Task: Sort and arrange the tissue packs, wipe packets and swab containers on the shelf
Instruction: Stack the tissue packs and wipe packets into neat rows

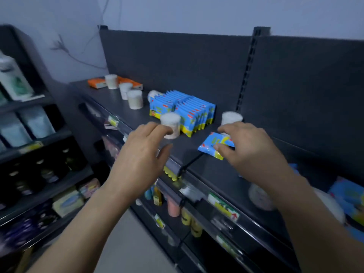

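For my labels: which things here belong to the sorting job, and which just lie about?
Job: loose blue packet in the right hand; rows of blue packets; swab container at the left hand; back swab containers; orange packs.
Lying about: white bottle on the left; price tags.

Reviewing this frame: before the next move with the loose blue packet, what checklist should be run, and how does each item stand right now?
1. Right hand has a grip on the loose blue packet: ok, thumb and fingers pinch it.
2. Packet lifted off the shelf: cannot tell.
3. Front of the blue pack row free: not ok, a swab container stands before its left part.
4. Left hand grips that container: not ok, its open fingers only reach its side.
5. Second swab container, beyond the right hand, upright: ok.
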`<state>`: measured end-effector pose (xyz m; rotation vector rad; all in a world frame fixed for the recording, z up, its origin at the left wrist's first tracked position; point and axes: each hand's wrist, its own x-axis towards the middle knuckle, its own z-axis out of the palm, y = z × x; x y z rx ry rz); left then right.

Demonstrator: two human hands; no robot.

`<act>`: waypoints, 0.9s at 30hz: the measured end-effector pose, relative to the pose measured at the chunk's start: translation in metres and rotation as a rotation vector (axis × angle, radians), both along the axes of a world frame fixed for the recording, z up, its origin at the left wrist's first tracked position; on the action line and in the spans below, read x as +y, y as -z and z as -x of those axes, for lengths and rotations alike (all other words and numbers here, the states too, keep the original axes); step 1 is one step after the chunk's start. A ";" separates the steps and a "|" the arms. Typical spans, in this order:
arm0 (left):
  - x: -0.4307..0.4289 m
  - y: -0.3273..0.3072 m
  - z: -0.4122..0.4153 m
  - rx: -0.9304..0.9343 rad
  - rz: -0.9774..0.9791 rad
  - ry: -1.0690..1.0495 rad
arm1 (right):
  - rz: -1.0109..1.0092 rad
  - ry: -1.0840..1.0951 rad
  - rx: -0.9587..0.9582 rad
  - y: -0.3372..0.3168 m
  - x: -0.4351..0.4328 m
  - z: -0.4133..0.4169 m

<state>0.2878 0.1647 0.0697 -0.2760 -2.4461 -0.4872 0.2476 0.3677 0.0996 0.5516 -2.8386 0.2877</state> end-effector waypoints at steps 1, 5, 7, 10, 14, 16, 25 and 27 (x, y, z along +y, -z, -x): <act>-0.022 -0.001 0.005 -0.005 -0.006 -0.013 | 0.010 -0.011 0.004 0.000 -0.022 0.006; -0.097 -0.002 0.026 -0.033 -0.018 -0.059 | 0.017 -0.012 -0.015 -0.002 -0.095 0.030; -0.121 -0.001 0.037 -0.055 -0.023 -0.059 | 0.011 -0.001 -0.024 -0.002 -0.121 0.042; -0.141 0.004 0.055 -0.075 -0.057 -0.029 | -0.010 0.016 -0.030 0.001 -0.145 0.058; -0.134 0.013 0.082 -0.129 -0.080 0.114 | -0.045 0.082 -0.080 0.012 -0.145 0.076; -0.119 0.020 0.097 -0.145 -0.065 0.194 | -0.028 0.146 -0.116 0.020 -0.129 0.081; -0.013 0.049 0.175 -0.264 0.033 0.539 | -0.026 0.516 -0.247 0.056 -0.022 0.088; 0.003 0.055 0.191 -0.297 0.027 0.566 | -0.007 0.557 -0.266 0.061 -0.008 0.095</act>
